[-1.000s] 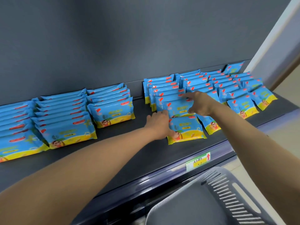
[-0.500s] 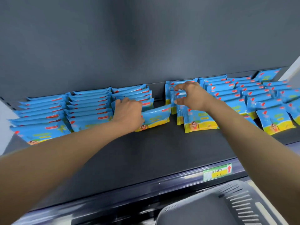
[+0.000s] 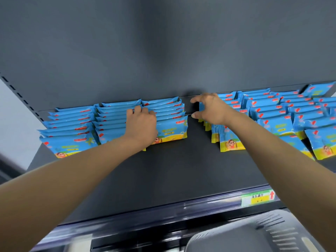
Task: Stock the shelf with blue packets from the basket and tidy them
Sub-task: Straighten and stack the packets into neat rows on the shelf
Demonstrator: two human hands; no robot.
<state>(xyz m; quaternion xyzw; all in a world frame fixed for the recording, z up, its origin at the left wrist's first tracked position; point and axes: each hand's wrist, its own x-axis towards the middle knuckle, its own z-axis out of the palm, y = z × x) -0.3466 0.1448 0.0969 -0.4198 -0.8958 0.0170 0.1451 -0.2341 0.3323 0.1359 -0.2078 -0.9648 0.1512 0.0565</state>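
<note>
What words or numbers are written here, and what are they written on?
Shelf label: a red up arrow shows; the dark characters on its yellow part are too blurred to read.
Blue packets: the print on the red tabs and yellow bands is too small to read.
No other writing shows.

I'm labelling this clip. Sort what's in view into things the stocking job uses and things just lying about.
Job:
blue packets
shelf
grey basket
left hand, on the packets
right hand

Just there:
price label on the shelf's front edge
dark back panel
</note>
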